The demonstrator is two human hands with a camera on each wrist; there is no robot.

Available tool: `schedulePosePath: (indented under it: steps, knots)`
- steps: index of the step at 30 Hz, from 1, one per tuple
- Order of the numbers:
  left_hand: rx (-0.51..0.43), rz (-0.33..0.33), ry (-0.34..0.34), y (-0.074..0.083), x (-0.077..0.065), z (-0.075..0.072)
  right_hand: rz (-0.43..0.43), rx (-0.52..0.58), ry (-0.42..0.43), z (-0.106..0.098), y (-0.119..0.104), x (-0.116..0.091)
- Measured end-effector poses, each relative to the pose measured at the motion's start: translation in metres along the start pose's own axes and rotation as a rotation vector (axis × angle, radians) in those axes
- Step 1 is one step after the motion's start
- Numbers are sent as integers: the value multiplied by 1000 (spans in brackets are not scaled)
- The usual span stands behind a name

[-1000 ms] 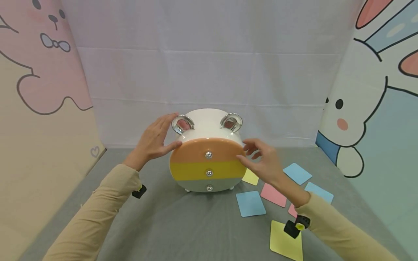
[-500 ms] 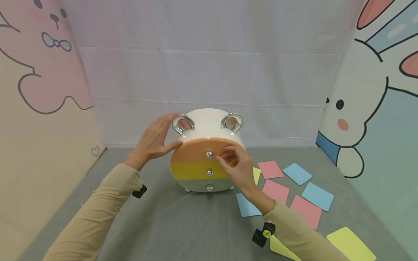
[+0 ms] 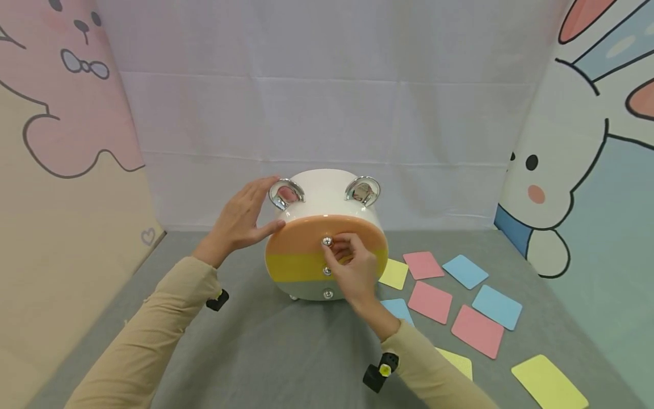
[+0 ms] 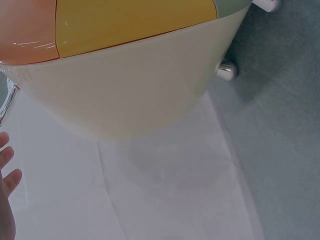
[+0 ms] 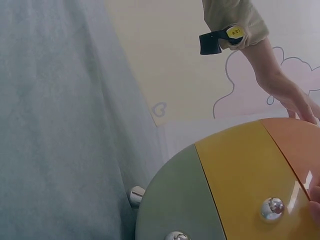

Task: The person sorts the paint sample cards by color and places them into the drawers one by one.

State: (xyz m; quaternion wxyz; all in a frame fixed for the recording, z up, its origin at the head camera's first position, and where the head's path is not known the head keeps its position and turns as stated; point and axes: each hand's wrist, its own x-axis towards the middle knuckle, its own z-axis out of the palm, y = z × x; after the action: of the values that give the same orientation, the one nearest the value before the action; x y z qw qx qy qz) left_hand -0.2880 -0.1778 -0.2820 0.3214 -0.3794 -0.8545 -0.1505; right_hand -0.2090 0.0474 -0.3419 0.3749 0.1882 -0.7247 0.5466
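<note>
A small rounded chest of drawers, white with two silver ears, stands on the grey cloth. Its front has an orange drawer on top, a yellow drawer in the middle and a grey-green drawer below, each with a silver knob. My right hand pinches the top drawer knob between thumb and finger. With straight fingers, my left hand rests against the chest's upper left side, thumb at the orange rim and fingertips by the left ear. All drawers sit closed.
To the right of the chest lie several square paper cards: a pink card, a blue card and a yellow card among them. A white cloth backdrop rises behind, with printed side panels.
My right hand has moved left from the chest's right side across the orange drawer to its knob, and now pinches it. My left hand and the chest have stayed put.
</note>
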Motion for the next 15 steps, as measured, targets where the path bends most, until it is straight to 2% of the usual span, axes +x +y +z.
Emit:
schedulePosePath:
  steps: [5,10,15]
  knots:
    - [-1,0,3,0,0,0,12,-17,67,12,12,-5]
    - [-1,0,8,1,0,1,-22,-66,148,19,14,-6]
    - [-5,1,15,1,-1,1,-58,-95,186,23,16,-6]
